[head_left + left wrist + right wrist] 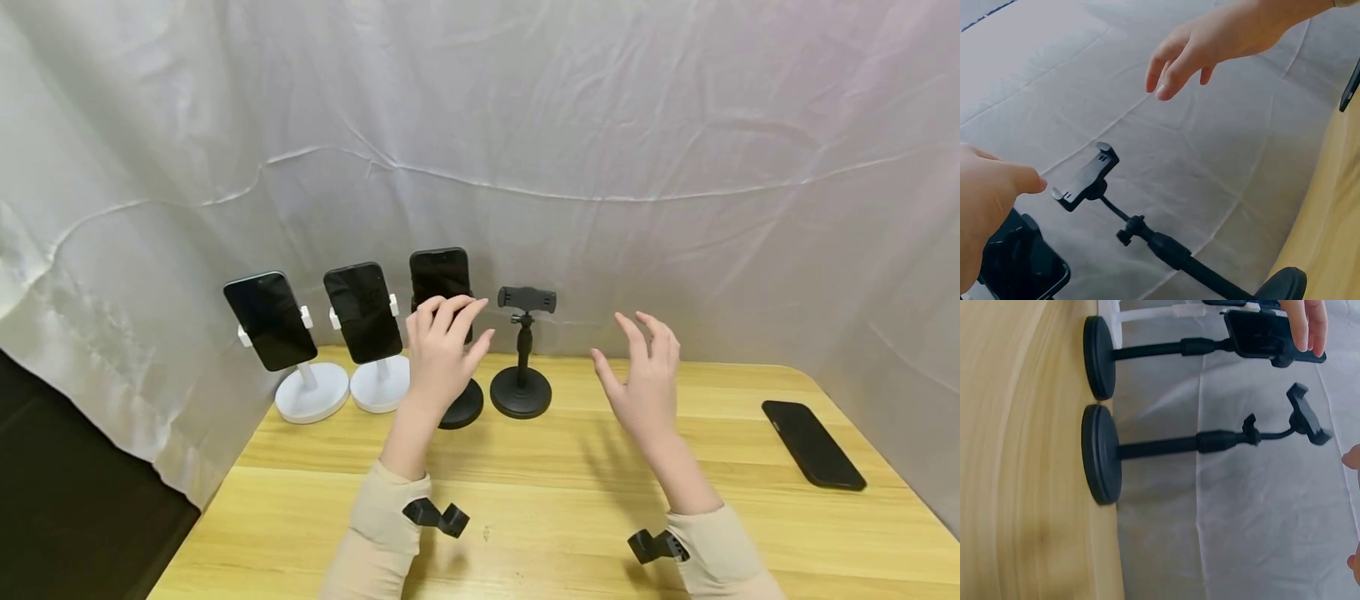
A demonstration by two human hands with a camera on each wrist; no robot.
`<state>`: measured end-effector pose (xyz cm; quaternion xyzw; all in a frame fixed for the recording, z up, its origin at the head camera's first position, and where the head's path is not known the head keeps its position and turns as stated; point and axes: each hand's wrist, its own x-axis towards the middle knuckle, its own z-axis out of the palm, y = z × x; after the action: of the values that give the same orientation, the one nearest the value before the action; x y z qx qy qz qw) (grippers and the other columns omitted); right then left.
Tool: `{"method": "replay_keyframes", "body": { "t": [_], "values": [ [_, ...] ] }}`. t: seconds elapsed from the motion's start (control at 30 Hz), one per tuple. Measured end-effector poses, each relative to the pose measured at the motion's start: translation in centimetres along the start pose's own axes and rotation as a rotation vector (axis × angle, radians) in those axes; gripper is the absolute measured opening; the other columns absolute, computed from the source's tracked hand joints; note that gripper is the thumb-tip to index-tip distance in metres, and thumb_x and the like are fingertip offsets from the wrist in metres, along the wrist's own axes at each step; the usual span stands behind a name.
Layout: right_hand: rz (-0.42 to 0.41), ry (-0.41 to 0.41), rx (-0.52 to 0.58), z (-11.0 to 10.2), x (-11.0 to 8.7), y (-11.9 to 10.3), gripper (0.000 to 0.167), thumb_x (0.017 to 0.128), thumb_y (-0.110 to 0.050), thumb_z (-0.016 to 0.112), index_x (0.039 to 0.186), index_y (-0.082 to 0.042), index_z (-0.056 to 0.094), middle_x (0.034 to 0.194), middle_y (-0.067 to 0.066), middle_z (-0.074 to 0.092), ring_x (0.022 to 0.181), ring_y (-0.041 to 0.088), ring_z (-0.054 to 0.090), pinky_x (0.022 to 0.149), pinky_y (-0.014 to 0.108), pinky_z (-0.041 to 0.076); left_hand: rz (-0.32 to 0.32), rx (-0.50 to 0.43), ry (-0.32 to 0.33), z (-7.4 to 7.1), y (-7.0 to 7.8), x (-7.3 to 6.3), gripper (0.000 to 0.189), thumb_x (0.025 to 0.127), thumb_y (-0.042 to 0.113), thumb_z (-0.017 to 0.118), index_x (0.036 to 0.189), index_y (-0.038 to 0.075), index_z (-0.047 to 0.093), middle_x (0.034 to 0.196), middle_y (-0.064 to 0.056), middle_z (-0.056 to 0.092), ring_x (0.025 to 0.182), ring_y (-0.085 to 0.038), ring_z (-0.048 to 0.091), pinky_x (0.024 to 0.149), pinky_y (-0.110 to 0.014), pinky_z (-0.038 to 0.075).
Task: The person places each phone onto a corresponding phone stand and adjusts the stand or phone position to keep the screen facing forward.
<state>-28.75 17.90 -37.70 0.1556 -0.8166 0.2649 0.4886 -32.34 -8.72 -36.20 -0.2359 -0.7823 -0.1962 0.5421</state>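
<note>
My left hand (pixel 438 358) is raised in front of a dark phone (pixel 440 273) mounted on a black stand (pixel 462 407). Its fingers are loosely bent and grip nothing; whether they touch the phone I cannot tell. To the right is a second black phone stand (pixel 523 392) with a bare clamp (pixel 527 298) on top, also seen in the left wrist view. My right hand (pixel 643 379) hovers to the right of that stand, thumb and fingers spread apart, holding nothing. In the right wrist view, left-hand fingers (pixel 1307 325) overlap the mounted phone (pixel 1254 334).
Two white stands at the left hold dark phones, the outer phone (pixel 272 321) tilted and the inner phone (pixel 363 312) beside it. Another black phone (pixel 813 444) lies flat on the wooden table (pixel 540 517) at right. A grey curtain (pixel 600 125) hangs behind.
</note>
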Motion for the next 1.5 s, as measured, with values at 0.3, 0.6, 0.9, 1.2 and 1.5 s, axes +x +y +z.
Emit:
{"method": "replay_keyframes", "body": {
  "t": [0.3, 0.6, 0.9, 1.2, 1.5],
  "values": [
    [-0.003, -0.033, -0.065, -1.9, -0.9, 2.2, 0.056, 0.081, -0.016, 0.073, 0.131, 0.000, 0.055, 0.132, 0.029, 0.046, 0.125, 0.048, 0.038, 0.098, 0.058, 0.034, -0.019, 0.112, -0.039, 2.1, 0.9, 0.3, 0.040, 0.089, 0.035, 0.070, 0.124, 0.017, 0.066, 0.117, -0.003, 0.064, 0.107, -0.025, 0.049, 0.086, -0.042, 0.038],
    [0.006, -0.060, -0.126, -4.3, -1.9, 4.5, 0.056, 0.082, -0.016, 0.072, 0.133, 0.000, 0.054, 0.133, 0.030, 0.044, 0.126, 0.048, 0.036, 0.095, 0.058, 0.034, 0.043, 0.249, -0.051, 3.7, 1.3, 1.1, 0.046, 0.086, 0.035, 0.073, 0.128, 0.017, 0.064, 0.118, -0.003, 0.063, 0.106, -0.024, 0.048, 0.085, -0.040, 0.037],
    [0.042, -0.030, -0.198, -7.0, -2.6, 7.1, 0.071, 0.095, -0.060, 0.045, 0.131, 0.001, 0.054, 0.132, 0.032, 0.044, 0.123, 0.050, 0.037, 0.099, 0.063, 0.030, 0.044, 0.272, -0.063, 4.4, 1.4, 1.9, 0.040, 0.090, 0.035, 0.068, 0.126, 0.018, 0.065, 0.116, 0.000, 0.066, 0.103, -0.023, 0.049, 0.082, -0.038, 0.037],
    [0.151, -0.019, -0.219, -9.0, -2.9, 8.5, 0.056, 0.087, -0.024, 0.070, 0.135, -0.003, 0.052, 0.138, 0.031, 0.040, 0.129, 0.051, 0.033, 0.104, 0.065, 0.027, -0.048, 0.207, -0.059, 4.6, 1.7, 1.6, 0.033, 0.094, 0.035, 0.064, 0.122, 0.019, 0.065, 0.118, 0.003, 0.068, 0.104, -0.023, 0.047, 0.083, -0.038, 0.035],
    [0.316, -0.042, -0.244, -10.9, -4.0, 10.6, 0.058, 0.090, -0.025, 0.067, 0.140, -0.003, 0.048, 0.143, 0.028, 0.035, 0.133, 0.048, 0.025, 0.108, 0.062, 0.019, -0.141, 0.086, 0.041, 4.8, 2.4, 0.7, 0.030, 0.089, 0.032, 0.071, 0.116, 0.018, 0.069, 0.114, 0.002, 0.069, 0.102, -0.023, 0.047, 0.081, -0.039, 0.034]
  ]
}}
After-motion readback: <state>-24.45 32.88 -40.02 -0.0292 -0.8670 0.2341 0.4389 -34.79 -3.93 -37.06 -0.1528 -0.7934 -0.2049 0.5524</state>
